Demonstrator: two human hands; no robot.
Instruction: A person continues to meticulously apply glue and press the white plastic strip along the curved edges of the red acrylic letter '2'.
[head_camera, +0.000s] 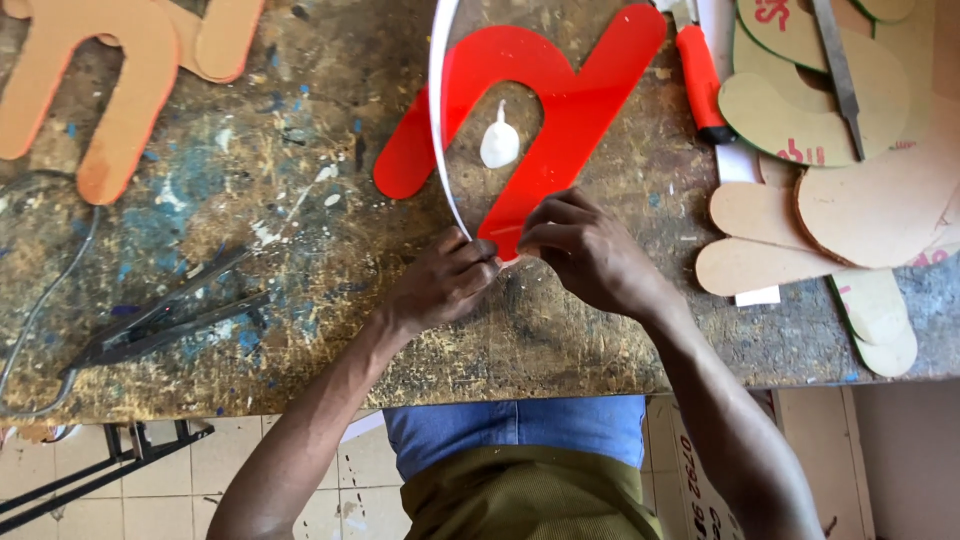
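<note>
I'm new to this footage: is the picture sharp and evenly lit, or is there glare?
Head view: soft, even light; sharp on the hands and red letter, no harsh glare; faint sheen on the white strip; slight wide-angle curve at the table edges.

We see a glossy red acrylic letter shape (560, 110) lying flat on the workbench, its near tip at mid-table. A thin white strip (436, 110) stands on edge, curving along its left side and running off the far edge.

A paint-stained wooden bench (330, 330) fills the frame. A red cut-out shape (560, 110) lies upper centre. Tan cut-outs (830, 200) lie right, pliers (165, 325) left.
</note>
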